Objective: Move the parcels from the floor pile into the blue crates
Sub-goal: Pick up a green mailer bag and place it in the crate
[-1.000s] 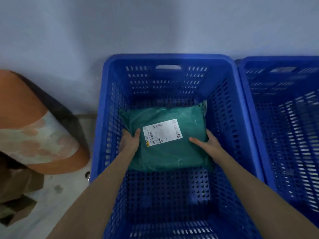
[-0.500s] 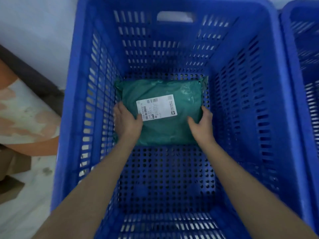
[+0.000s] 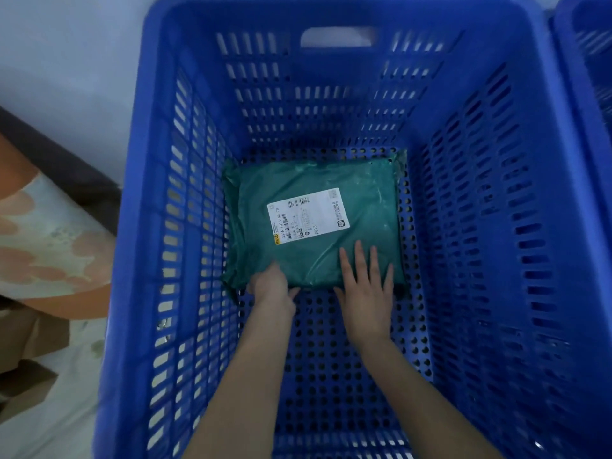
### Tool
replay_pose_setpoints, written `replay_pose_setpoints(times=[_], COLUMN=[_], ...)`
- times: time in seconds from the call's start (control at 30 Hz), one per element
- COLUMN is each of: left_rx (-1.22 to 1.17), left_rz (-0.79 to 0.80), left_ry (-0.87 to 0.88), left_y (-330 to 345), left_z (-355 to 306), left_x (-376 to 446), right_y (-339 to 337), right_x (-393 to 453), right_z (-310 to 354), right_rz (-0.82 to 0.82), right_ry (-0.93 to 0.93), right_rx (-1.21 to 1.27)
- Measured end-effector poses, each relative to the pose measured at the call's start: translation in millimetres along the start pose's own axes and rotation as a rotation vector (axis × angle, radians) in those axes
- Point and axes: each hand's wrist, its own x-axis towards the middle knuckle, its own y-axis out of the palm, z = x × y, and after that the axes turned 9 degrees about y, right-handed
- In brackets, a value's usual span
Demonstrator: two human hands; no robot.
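Head view, entry from left to right. Outside the crate's left wall, an orange and pale patterned object [image 3: 49, 240] sat on the floor, with brown cardboard [image 3: 29, 346] near it toward the lower left corner of the view. The blue crate [image 3: 155, 160] filled most of the view, and its far wall showed a handle slot [image 3: 337, 37]. The green parcel [image 3: 318, 256] lay flat on the crate's perforated bottom, toward the far wall and roughly midway between the side walls, with its white shipping label [image 3: 308, 214] facing up. Your left hand [image 3: 273, 286] was at the parcel's near edge, toward its left corner; its fingers were curled at that edge, but I could not tell whether they gripped it. Your right hand [image 3: 366, 286] lay flat on the parcel's near right part, fingers straight and spread, gripping nothing. A second blue crate [image 3: 592, 61] stood just beside the first one's right wall, cut off by the right edge of the view.
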Motion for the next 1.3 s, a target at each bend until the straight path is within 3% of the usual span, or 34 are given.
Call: replay_pose_setpoints(times=[0.13,0.3,0.43,0.63,0.7,0.77,0.83,0.93,1.0,1.13,1.2,1.3], left_rx=[0.146,0.11,0.119,0.051,0.188,0.498,0.652,0.695,0.826,1.021,0.937,0.665], left_rz=[0.027,0.047,0.019,0.117,0.075,0.041,0.061,0.063,0.118,0.232,0.271,0.536], left_ry=[0.04,0.15,0.107,0.075,0.123,0.213,0.253,0.202,0.26,0.535,0.717,0.863], left_y=[13,36,51,35,23,7,-10,-27,-35,-51,-50,-32], left_z=[-12,-31,-40,-42,-37,-27,-15,-1,1,-9,-19,-28], left_x=[14,26,29,23,20,8,-4,-25,-40,-86,-124,-211], right_y=[4,-9,-19,-41,-58,-78,-92,-108,-121,-166,-193,-234], right_x=[21,60,80,82,86,84,71,39,13,-48,-84,-138], right_z=[-6,8,5,-9,-12,-14,-17,-25,-27,-33,-46,-79], right_rz=[-0.032,-0.064,-0.056,0.083,0.209,0.329,0.341,0.303,0.314,0.119,-0.058,-0.478], right_ry=[-0.03,-0.037,-0.052,-0.129,-0.128,-0.087,-0.017,0.075,0.178,0.265,0.257,0.332], right_rx=[-0.068,-0.076,-0.05,0.101,0.201,0.292,0.386,0.532,0.795,1.147,1.268,1.387])
